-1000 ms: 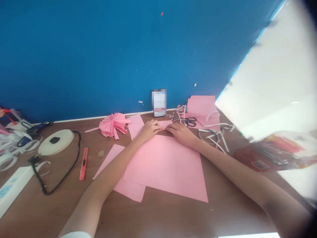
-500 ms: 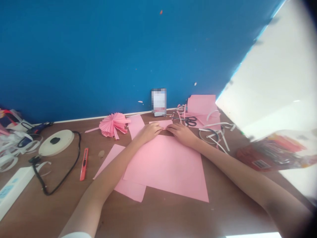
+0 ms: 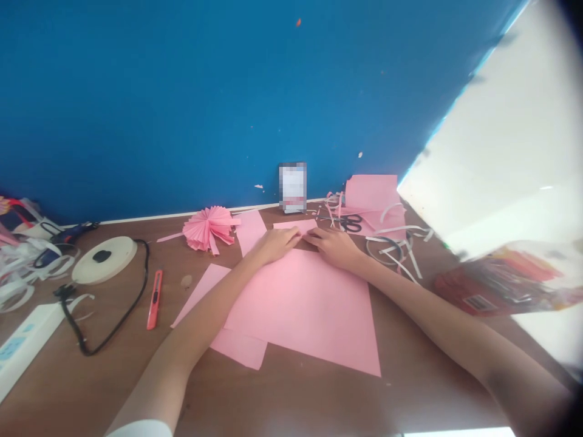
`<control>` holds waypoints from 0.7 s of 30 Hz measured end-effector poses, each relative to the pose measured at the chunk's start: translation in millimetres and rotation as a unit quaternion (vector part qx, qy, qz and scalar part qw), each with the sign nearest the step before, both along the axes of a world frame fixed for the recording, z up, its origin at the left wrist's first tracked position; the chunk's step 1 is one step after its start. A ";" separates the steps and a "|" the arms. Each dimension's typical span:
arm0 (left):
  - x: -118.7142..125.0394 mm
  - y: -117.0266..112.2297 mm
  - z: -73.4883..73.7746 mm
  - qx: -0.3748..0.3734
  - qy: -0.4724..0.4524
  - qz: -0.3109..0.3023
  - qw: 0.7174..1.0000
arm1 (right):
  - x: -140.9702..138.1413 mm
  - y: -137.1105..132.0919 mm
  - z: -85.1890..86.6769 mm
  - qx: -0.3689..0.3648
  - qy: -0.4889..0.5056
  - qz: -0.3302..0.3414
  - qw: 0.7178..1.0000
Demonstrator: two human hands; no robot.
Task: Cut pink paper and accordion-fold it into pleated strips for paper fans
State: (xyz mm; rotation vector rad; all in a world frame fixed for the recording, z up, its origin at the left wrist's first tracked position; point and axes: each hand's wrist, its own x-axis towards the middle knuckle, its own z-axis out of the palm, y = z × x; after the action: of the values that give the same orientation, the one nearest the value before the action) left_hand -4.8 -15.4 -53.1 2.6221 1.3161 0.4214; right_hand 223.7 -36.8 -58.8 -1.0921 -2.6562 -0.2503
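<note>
Pink paper strip (image 3: 294, 226) lies crosswise, long axis left to right, at the far edge of a larger pink sheet (image 3: 300, 309); left hand (image 3: 274, 246) and right hand (image 3: 334, 247) press on it, fingers flat, pinching nothing.

There is one left hand (image 3: 274, 246) and one right hand (image 3: 334, 247), with four loose pink paper sheets (image 3: 300, 309) around them, plus one stacked pink paper pile (image 3: 371, 194) whose sheets cannot be counted. There is one pink paper fan (image 3: 207, 229), one pair of scissors (image 3: 350, 223), one utility knife (image 3: 154, 300), one round white disc (image 3: 104, 261), one black cable (image 3: 109, 325) and one power strip (image 3: 25, 340).
</note>
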 end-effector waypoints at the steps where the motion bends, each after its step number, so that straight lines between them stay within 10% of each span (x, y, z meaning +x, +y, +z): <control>1: 0.5 0.8 0.0 -0.015 -0.006 0.014 1.000 | -0.8 -0.1 -0.6 -0.002 0.002 -0.014 1.000; 21: 16.0 -1.1 6.1 -0.028 0.024 0.112 0.993 | -5.1 -3.2 -4.7 -0.044 0.066 -0.036 0.996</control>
State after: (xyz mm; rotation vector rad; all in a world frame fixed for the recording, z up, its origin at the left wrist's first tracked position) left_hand 11.2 -16.5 -47.0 2.4631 1.6203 0.3475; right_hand 218.6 -40.0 -63.5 -1.1891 -2.5360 -0.0738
